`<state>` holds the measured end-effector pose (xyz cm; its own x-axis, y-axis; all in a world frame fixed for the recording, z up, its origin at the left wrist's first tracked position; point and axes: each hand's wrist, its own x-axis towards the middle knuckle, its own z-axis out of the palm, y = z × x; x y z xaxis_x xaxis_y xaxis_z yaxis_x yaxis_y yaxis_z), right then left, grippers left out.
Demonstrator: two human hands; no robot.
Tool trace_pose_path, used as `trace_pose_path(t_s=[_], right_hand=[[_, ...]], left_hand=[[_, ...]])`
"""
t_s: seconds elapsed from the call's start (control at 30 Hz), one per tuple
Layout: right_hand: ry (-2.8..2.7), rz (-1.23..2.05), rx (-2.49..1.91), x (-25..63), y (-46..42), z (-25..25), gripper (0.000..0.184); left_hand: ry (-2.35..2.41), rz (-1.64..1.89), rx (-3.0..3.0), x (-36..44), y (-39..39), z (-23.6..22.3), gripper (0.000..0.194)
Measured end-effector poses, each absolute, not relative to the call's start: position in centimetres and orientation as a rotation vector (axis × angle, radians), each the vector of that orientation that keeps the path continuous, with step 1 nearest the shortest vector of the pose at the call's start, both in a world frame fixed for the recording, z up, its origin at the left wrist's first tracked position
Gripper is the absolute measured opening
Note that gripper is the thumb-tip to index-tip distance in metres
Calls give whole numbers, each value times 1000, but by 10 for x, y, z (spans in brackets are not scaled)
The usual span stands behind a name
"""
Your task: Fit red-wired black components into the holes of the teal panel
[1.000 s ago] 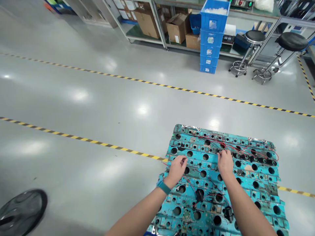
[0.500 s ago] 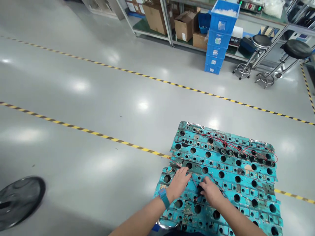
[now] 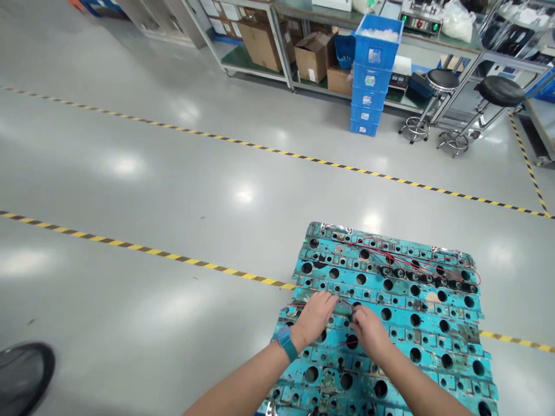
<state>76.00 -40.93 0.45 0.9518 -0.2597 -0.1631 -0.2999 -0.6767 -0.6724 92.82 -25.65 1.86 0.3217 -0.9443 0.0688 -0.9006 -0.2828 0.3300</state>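
Note:
Below me is a turquoise fixture board [image 3: 401,312] with rows of round holes, its paint worn. My left hand [image 3: 315,318], with a teal watch band [image 3: 287,343] on the wrist, is over the board's left part, fingers curled and closed. Close to its right is my right hand [image 3: 369,330], its fingers pinched together. A thin greyish piece [image 3: 344,307] shows between the fingertips of both hands; its kind is too small to tell. A bit of red wire [image 3: 295,304] sticks out left of my left hand. Farther up the board lie several black cylindrical parts [image 3: 415,277] with loose red wires [image 3: 385,252].
Yellow-black floor tape [image 3: 173,257] runs past the board. A stack of blue bins [image 3: 369,78] stands before a workbench [image 3: 321,11]. Two black stools [image 3: 443,80] are to its right. Cardboard boxes [image 3: 313,56] sit on the lower shelf. A dark round object [image 3: 26,375] is at lower left.
My right hand has moved up the board, away from the dark part it was at, and closer to my left hand. My left fingers have curled in. The view has shifted slightly.

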Motion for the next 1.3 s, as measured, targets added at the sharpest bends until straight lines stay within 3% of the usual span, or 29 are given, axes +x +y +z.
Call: trace_pose_path(t_s=[0.13,0.23,0.37,0.77,0.93,1.1,1.3], right_hand=[[714,-495,-2303,793,-449,-6,25],[953,-592,-2228,817,-474,-10,41],[1015,-549,-2208,833,-488,-18,48],[1096,-214,-2418,853,-494,-10,41],[1078,-246,-2412,850,-490,-2,46],[929,-431,-2318,779,-487,21,39],[948,252,-2179,628,-471,21,26]], left_hand=[[-1627,-117,2304,963,-312,26,27],[-1556,-71,2356,987,-346,29,32],[-1507,-80,2392,1010,-371,31,32],[-1650,-209,2430,1035,-412,25,72],[-1637,-248,2453,1030,-399,22,67],[-1637,-211,2396,1024,-384,17,54],[-1488,-30,2308,1003,-359,14,44]])
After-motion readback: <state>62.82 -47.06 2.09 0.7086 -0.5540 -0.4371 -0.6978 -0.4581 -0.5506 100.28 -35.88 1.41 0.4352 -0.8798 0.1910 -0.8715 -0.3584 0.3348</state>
